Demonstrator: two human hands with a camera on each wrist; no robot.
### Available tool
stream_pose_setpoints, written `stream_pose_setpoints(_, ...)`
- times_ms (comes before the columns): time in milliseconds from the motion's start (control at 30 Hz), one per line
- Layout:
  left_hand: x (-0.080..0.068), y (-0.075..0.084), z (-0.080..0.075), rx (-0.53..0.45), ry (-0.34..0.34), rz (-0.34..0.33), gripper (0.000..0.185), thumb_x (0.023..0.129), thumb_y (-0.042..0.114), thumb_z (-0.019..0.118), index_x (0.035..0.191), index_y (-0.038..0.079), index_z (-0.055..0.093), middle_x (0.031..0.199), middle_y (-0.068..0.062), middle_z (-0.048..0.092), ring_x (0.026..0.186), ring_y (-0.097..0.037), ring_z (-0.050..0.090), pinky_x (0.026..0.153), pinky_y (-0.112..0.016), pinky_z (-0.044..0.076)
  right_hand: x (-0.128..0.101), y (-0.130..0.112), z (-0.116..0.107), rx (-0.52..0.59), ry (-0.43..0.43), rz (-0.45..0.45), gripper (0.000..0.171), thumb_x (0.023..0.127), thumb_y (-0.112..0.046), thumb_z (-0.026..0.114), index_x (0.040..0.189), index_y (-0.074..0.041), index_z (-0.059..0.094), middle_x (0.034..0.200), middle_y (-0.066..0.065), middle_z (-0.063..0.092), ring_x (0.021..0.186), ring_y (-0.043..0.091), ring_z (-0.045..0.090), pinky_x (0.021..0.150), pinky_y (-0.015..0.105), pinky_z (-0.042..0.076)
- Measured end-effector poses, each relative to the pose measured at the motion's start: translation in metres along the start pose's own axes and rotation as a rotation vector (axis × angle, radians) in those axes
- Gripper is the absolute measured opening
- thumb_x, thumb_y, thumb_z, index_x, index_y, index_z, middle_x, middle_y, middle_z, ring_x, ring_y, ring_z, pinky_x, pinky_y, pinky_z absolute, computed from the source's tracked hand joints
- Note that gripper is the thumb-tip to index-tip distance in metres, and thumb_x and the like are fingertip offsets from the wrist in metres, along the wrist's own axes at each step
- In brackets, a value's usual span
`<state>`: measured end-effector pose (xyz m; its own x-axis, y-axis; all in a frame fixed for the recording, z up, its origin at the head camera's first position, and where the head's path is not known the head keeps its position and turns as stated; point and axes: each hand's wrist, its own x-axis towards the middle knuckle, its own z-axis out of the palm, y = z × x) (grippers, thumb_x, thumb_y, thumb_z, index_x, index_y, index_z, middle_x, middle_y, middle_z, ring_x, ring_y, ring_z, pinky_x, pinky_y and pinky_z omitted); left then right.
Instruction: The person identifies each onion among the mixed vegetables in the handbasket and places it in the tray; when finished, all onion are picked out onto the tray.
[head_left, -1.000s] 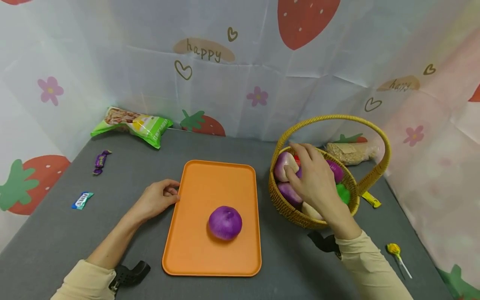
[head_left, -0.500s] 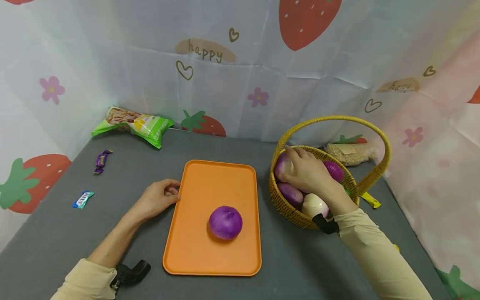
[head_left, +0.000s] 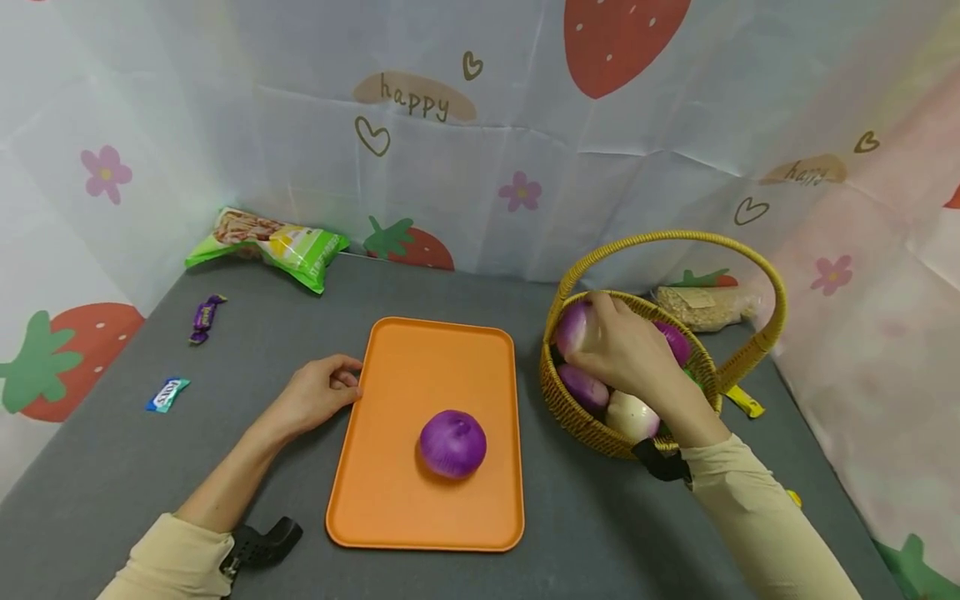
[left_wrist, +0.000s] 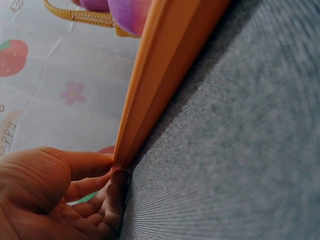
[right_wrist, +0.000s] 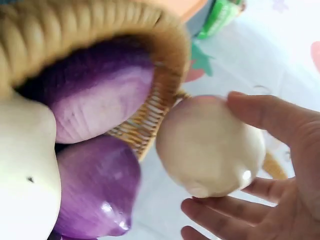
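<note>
An orange tray (head_left: 427,358) lies on the grey table with a purple onion (head_left: 453,444) on it. My left hand (head_left: 318,396) pinches the tray's left edge; in the left wrist view, thumb and fingers (left_wrist: 95,165) meet at the rim. My right hand (head_left: 618,346) reaches under the handle of a yellow wicker basket (head_left: 585,429). It grips a round white-and-purple turnip (right_wrist: 210,145) between thumb and fingers. In the right wrist view the turnip shows beside the basket's wall. Purple vegetables (right_wrist: 100,185) and a white one (head_left: 632,415) lie in the basket.
The basket's tall handle (head_left: 678,237) arches over the right hand. Behind it lies a clear bag of grains (head_left: 705,307), with a yellow wrapper (head_left: 744,402) beside it. A green snack bag (head_left: 270,248), a purple candy (head_left: 205,319) and a blue-white candy (head_left: 167,394) lie left.
My right hand has come down into the basket, closed round the turnip and lifted it slightly. The left hand and the onion on the tray have stayed in place.
</note>
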<state>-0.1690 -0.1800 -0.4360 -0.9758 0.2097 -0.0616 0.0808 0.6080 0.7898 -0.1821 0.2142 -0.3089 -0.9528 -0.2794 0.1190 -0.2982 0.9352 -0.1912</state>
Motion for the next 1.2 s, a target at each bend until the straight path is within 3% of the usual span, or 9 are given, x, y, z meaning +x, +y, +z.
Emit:
stream_pose_setpoints(200,0.000,0.001,0.000,-0.005,-0.010,-0.001,0.039,0.092,0.012,0.063,0.127,-0.005,0.057,0.098,-0.014,0.066,0.083,-0.017,0.062,0.076,-0.031,0.048,-0.036,-0.012,0.002,0.021,0.166,-0.105,0.077,0.078,-0.039,0.076,0.141,-0.008,0.043,0.128,0.019,0.054,0.087,0.035,0.065,0.071,0.047,0.057)
stream_pose_setpoints(300,0.000,0.001,-0.001,-0.006,-0.014,-0.004,0.039,0.092,0.012,0.063,0.128,-0.005,0.057,0.099,-0.014,0.066,0.084,-0.017,0.062,0.077,-0.032,0.048,-0.054,-0.021,0.008,0.052,0.232,-0.209,0.075,0.076,-0.036,0.078,0.139,-0.010,0.047,0.122,0.017,0.053,0.077,0.028,0.063,0.064,0.039,0.056)
stream_pose_setpoints(367,0.000,0.001,-0.002,-0.006,-0.017,-0.007,0.039,0.092,0.012,0.063,0.128,-0.005,0.057,0.099,-0.014,0.066,0.084,-0.017,0.062,0.077,-0.032,0.048,-0.065,-0.027,0.015,0.069,0.247,-0.290,0.075,0.073,-0.034,0.079,0.138,-0.011,0.049,0.121,0.015,0.052,0.079,0.023,0.062,0.064,0.034,0.055)
stream_pose_setpoints(567,0.000,0.000,-0.002,-0.006,-0.020,-0.014,0.040,0.093,0.013,0.063,0.129,-0.004,0.056,0.100,-0.014,0.065,0.085,-0.018,0.062,0.077,-0.032,0.048,-0.091,-0.038,0.046,0.044,0.194,-0.471,0.076,0.070,-0.033,0.080,0.137,-0.012,0.052,0.121,0.010,0.054,0.093,0.016,0.060,0.074,0.031,0.055)
stream_pose_setpoints(767,0.000,0.001,-0.001,0.000,-0.023,-0.014,0.040,0.093,0.013,0.063,0.128,-0.004,0.056,0.100,-0.014,0.065,0.084,-0.017,0.062,0.076,-0.031,0.048,-0.107,-0.046,0.073,-0.050,0.129,-0.545,0.071,0.064,-0.038,0.085,0.125,-0.013,0.056,0.121,0.006,0.059,0.104,0.019,0.062,0.086,0.034,0.055)
stream_pose_setpoints(933,0.000,0.002,-0.002,0.005,-0.022,-0.017,0.040,0.093,0.013,0.063,0.128,-0.005,0.056,0.100,-0.015,0.065,0.085,-0.018,0.062,0.076,-0.031,0.048,-0.111,-0.054,0.082,-0.104,0.055,-0.641,0.072,0.066,-0.034,0.085,0.132,-0.022,0.057,0.129,0.007,0.057,0.113,0.022,0.058,0.089,0.038,0.053)
stream_pose_setpoints(1200,-0.001,0.003,-0.002,0.008,-0.017,-0.003,0.040,0.092,0.012,0.063,0.127,-0.005,0.057,0.099,-0.014,0.066,0.083,-0.016,0.062,0.075,-0.030,0.047,-0.107,-0.063,0.091,-0.129,0.076,-0.683,0.063,0.071,-0.027,0.085,0.128,-0.022,0.060,0.139,0.010,0.056,0.123,0.027,0.056,0.094,0.038,0.052)
